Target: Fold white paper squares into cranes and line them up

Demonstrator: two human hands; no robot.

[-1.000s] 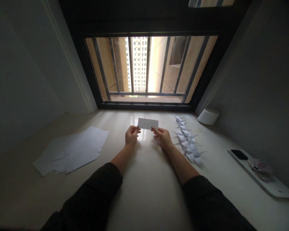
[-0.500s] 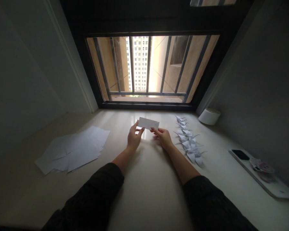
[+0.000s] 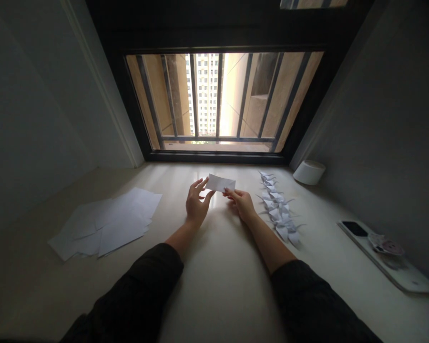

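Observation:
A small folded piece of white paper (image 3: 221,183), roughly rectangular, is held up between my two hands over the white surface. My left hand (image 3: 196,204) has its thumb at the paper's lower left corner and its fingertips at the left edge. My right hand (image 3: 242,202) pinches the lower right part between thumb and fingers. To the right of my right hand stands a double row of folded paper cranes (image 3: 278,207). Loose sheets of white paper (image 3: 123,221) lie overlapping on the left.
A barred window (image 3: 216,155) is straight ahead, beyond the white surface (image 3: 229,286). A white cylindrical object (image 3: 309,172) rests by the right wall. Nearer on the right lies a white phone (image 3: 409,280) with a dark camera area and a round attachment (image 3: 388,246).
My left hand has shifted slightly left and its fingers have opened wider at the paper's left edge. The right hand keeps its pinch. The whole view has drifted slightly.

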